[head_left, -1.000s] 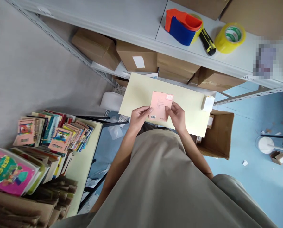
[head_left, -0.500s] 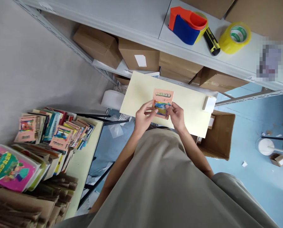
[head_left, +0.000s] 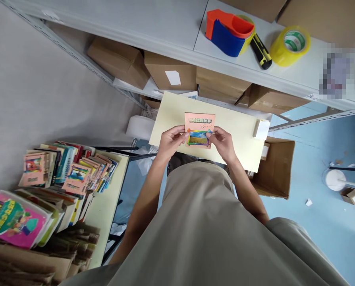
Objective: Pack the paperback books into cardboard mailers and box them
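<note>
A small pink book (head_left: 200, 126) with a landscape picture on its cover is held up over the pale yellow tabletop (head_left: 240, 127). My left hand (head_left: 172, 143) grips its left edge, the thumb lying on the cover. On the opposite edge, my right hand (head_left: 222, 143) is closed in the same way, thumb across the picture. The fingers behind the book are hidden. The cover faces me and looks shut.
To the left, a side table (head_left: 118, 169) bears rows of books (head_left: 76, 176) and brown paper bags (head_left: 79, 242). A shelf holds a tape dispenser (head_left: 228, 33), a box cutter (head_left: 261, 51) and a tape roll (head_left: 290, 45). A cardboard box (head_left: 275, 169) stands right of the tabletop.
The pink book has turned from a slight tilt to nearly straight and shifted a little left. My left hand has moved left and now grips the book's edge.
</note>
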Available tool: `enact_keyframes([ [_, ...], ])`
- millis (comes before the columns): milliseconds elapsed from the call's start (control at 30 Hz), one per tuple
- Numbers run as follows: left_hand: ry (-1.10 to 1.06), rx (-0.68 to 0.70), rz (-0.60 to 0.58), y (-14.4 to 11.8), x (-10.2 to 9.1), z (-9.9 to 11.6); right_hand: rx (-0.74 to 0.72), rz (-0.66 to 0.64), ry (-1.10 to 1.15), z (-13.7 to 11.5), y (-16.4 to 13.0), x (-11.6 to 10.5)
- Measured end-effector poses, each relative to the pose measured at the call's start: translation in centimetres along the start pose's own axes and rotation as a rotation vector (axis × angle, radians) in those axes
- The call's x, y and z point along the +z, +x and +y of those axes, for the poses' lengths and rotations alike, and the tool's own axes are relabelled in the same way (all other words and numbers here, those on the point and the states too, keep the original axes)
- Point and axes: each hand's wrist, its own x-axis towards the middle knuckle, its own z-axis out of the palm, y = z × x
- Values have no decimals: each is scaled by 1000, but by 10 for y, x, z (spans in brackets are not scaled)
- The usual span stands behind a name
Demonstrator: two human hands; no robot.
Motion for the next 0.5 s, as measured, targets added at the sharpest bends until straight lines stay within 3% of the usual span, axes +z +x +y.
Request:
enact_keyframes([
  [167, 59, 91, -24, 3, 0, 7, -25, 20, -9, -2, 1, -5],
  [333, 115, 281, -121, -1, 2, 20, -173, 6, -65, -7, -3, -13],
  [500, 102, 228, -73, -7, 4, 20, -181, -19, -84, -10, -5, -17],
])
